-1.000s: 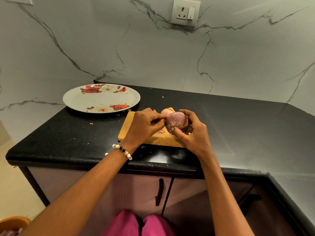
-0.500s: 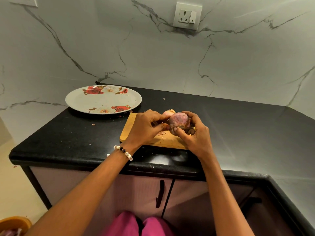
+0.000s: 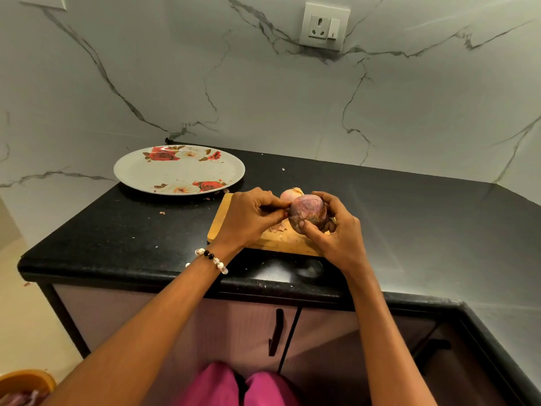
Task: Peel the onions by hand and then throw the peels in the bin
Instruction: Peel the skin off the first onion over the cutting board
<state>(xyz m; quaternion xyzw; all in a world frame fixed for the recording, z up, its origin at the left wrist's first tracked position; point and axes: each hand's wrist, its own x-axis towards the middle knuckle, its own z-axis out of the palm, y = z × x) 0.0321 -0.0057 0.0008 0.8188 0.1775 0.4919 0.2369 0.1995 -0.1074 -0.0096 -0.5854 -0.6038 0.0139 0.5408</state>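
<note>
A purple onion (image 3: 307,210) with papery skin is held above the wooden cutting board (image 3: 222,221). My right hand (image 3: 336,232) grips it from the right and below. My left hand (image 3: 251,215) pinches the skin at the onion's left side with thumb and fingertips. A second, paler onion (image 3: 288,195) lies on the board just behind, mostly hidden. Small peel scraps (image 3: 277,228) lie on the board under my hands. An orange bin (image 3: 25,382) shows at the bottom left on the floor, with peels inside.
A flowered plate (image 3: 178,171) sits on the black counter (image 3: 117,235) to the left of the board. Marble wall with a socket (image 3: 324,26) stands behind. The counter turns a corner at the right. Cabinet doors are below the edge.
The hands and onion stay in nearly the same spot. My left fingers have shifted slightly along the onion's left side, working at the skin.
</note>
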